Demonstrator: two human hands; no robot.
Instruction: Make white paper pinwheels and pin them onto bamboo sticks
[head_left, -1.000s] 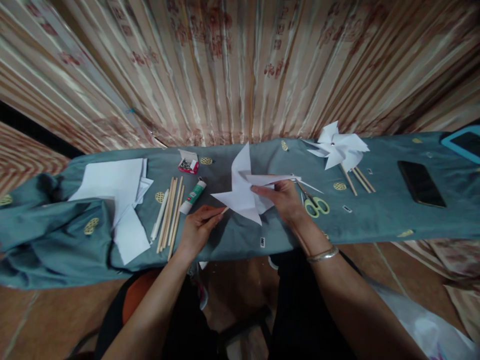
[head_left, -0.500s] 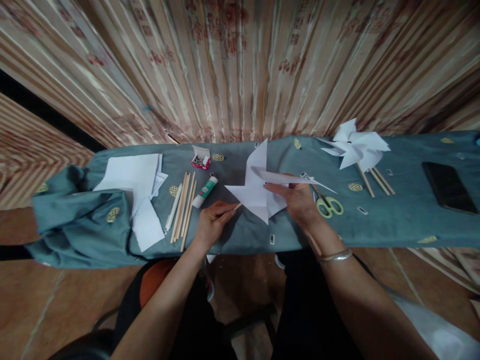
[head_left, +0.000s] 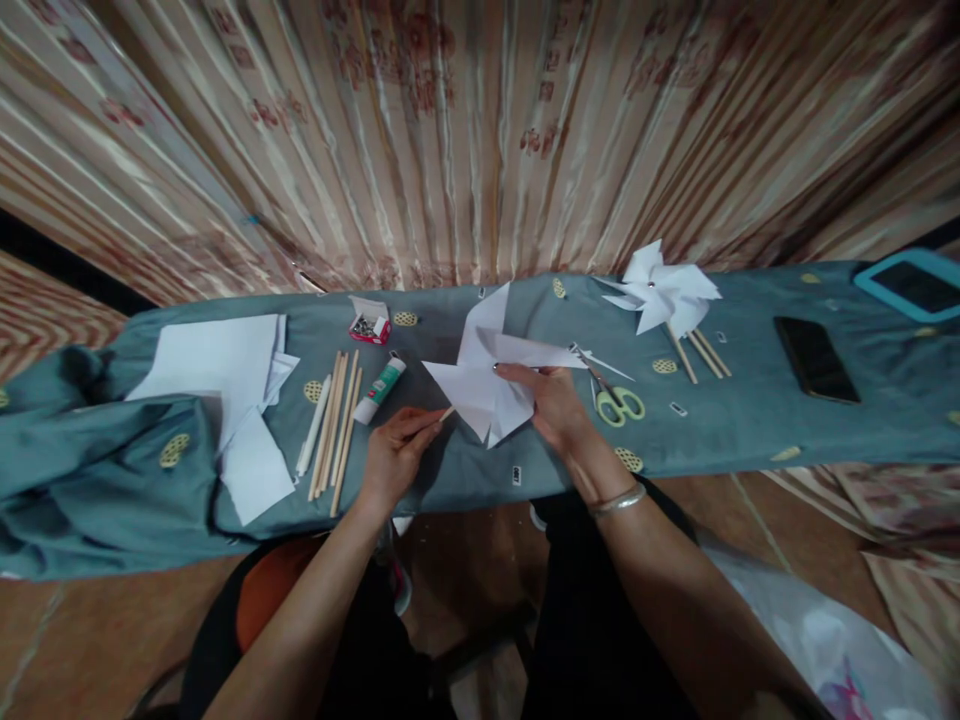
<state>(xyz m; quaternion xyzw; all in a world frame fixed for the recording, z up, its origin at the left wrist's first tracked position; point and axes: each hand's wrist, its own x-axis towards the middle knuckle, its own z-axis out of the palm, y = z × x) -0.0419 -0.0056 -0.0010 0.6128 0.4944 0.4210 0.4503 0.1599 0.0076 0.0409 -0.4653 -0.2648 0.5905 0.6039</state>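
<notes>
A white paper pinwheel [head_left: 480, 375] is pinched in my right hand [head_left: 551, 400], with the thumb pressed near its centre. A small dark pin head shows by that thumb. My left hand [head_left: 397, 450] is closed on a thin wooden stick [head_left: 448, 413], whose tip points out toward the pinwheel's lower left blade. Most of the stick is hidden by the hand. Just left of my left hand lie a glue stick [head_left: 380, 390] with a green label and several wooden sticks [head_left: 341, 430]. Green-handled scissors [head_left: 618, 403] rest right of my right hand.
A small red box of pins [head_left: 370, 322] stands open at the back. White paper sheets [head_left: 217, 350] and a white pen [head_left: 313, 425] lie left. Finished pinwheels [head_left: 667, 285] on sticks, a black phone [head_left: 816, 360] and a blue-framed device [head_left: 919, 285] lie right on the green cloth [head_left: 720, 430].
The view has swung to the right, bringing the blue-framed device in. The pinwheel has turned slightly in my right hand; both hands keep their holds.
</notes>
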